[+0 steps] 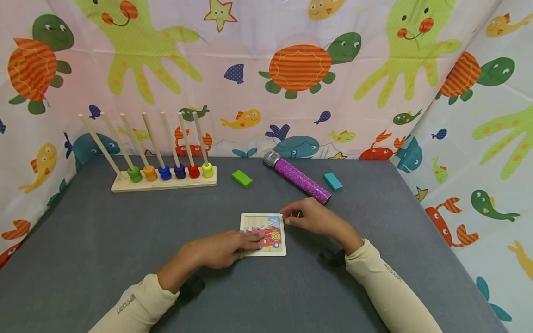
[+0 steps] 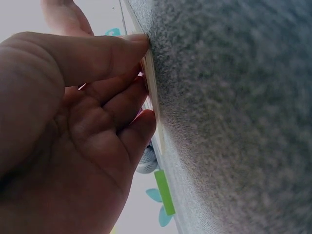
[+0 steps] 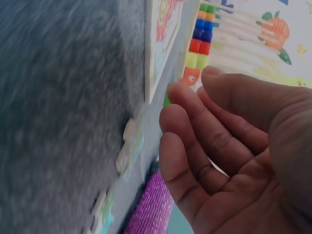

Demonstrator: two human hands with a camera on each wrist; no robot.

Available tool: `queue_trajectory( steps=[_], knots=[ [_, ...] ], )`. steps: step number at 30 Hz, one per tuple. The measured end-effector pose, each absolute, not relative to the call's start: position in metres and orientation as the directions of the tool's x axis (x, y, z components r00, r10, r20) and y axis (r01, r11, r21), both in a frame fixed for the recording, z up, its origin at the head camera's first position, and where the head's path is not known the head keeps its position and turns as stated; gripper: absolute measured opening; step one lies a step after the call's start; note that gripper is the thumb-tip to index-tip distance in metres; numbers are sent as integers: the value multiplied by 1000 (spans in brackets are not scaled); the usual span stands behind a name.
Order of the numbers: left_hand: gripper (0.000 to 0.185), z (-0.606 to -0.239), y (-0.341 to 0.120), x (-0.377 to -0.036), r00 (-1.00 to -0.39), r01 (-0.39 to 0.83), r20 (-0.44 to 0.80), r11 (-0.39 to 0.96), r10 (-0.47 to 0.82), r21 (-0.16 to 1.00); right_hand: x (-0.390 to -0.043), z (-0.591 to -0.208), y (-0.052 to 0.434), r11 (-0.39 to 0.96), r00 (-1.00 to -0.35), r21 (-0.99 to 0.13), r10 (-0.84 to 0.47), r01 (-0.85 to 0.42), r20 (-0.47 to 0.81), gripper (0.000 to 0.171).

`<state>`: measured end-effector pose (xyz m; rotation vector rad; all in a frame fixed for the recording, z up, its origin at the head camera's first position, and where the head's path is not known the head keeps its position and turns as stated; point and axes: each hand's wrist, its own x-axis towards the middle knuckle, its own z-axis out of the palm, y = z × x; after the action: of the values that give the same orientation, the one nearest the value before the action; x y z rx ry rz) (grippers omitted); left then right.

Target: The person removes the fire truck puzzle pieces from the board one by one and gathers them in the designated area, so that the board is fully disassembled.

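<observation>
A small wooden picture puzzle board (image 1: pixel 272 236) lies flat on the grey table (image 1: pixel 104 240). My left hand (image 1: pixel 251 239) rests on its left part, fingers fairly straight and pressing the face. In the left wrist view the left hand (image 2: pixel 139 83) has its thumb at the board's edge (image 2: pixel 152 92). My right hand (image 1: pixel 290 217) hovers at the board's upper right corner. In the right wrist view it (image 3: pixel 195 97) is relaxed and holds nothing. Loose puzzle pieces (image 3: pixel 127 146) lie on the table just under it, beside the board (image 3: pixel 161 44).
A glittery purple toy microphone (image 1: pixel 297 177) lies behind the right hand, a blue block (image 1: pixel 333 181) to its right and a green block (image 1: pixel 242 178) to its left. A wooden peg rack with coloured rings (image 1: pixel 164 178) stands at the back left. Printed fabric walls enclose the table.
</observation>
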<state>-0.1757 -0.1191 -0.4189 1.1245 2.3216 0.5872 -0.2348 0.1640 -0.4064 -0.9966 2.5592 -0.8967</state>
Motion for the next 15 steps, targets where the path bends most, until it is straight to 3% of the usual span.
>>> queue_trajectory(
  steps=[15],
  knots=[
    [43,-421,-119,-176,-537,599,-229,558,812,574,-235,-410,145,502,-671,-664,-741,-553,-2,25]
  ],
)
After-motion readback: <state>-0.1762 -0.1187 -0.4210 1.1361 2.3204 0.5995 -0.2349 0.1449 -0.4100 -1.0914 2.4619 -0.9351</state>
